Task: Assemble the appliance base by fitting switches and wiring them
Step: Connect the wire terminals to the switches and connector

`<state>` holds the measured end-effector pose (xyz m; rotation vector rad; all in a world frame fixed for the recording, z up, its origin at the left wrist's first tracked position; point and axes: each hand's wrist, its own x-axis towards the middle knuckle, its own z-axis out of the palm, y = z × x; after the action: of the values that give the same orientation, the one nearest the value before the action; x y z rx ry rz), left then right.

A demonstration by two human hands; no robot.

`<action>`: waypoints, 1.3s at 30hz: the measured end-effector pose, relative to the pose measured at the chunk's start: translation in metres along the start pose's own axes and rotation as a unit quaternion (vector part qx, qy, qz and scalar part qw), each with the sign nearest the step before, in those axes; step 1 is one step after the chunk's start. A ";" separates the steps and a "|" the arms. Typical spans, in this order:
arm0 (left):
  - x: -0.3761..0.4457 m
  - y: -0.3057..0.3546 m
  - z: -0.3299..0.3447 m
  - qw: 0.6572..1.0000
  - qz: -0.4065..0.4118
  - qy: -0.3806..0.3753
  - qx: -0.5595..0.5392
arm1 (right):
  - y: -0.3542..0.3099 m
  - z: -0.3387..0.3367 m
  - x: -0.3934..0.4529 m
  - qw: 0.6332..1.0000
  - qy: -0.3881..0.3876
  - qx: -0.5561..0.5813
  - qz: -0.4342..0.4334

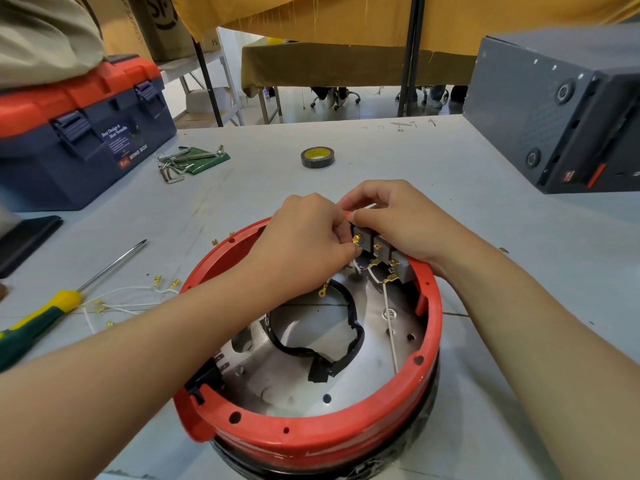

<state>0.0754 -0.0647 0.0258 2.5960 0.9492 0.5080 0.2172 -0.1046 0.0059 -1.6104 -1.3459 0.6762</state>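
The round appliance base [311, 434] has a red plastic rim and a bare metal floor and sits at the table's near edge. A row of grey switches [382, 249] with brass terminals is set in its far wall. My left hand [304, 237] pinches a brass connector on a white wire at the leftmost switch. My right hand [391, 216] curls over the top of the switch row and grips it. A white wire [390, 327] runs from the switches across the metal floor. A black gasket strip [322, 351] lies around the central opening.
A screwdriver [59, 306] with a green and yellow handle and loose white wires with brass connectors [138, 299] lie to the left. Hex keys [183, 161], a tape roll [317, 156], a blue and orange toolbox [79, 133] and a dark metal box [561, 109] stand further back.
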 end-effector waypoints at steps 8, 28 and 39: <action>-0.002 -0.003 -0.001 1.000 0.000 -0.010 -0.027 | 0.001 0.000 0.001 1.000 0.000 0.003 0.000; -0.002 0.001 0.006 0.999 -0.007 0.042 0.005 | 0.001 0.000 0.001 1.000 0.002 0.005 -0.010; 0.000 0.003 0.010 0.997 0.016 0.069 0.019 | -0.002 0.001 -0.001 0.999 -0.007 0.033 0.004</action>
<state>0.0815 -0.0683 0.0184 2.6423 0.9703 0.6930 0.2150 -0.1055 0.0070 -1.5622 -1.3144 0.7302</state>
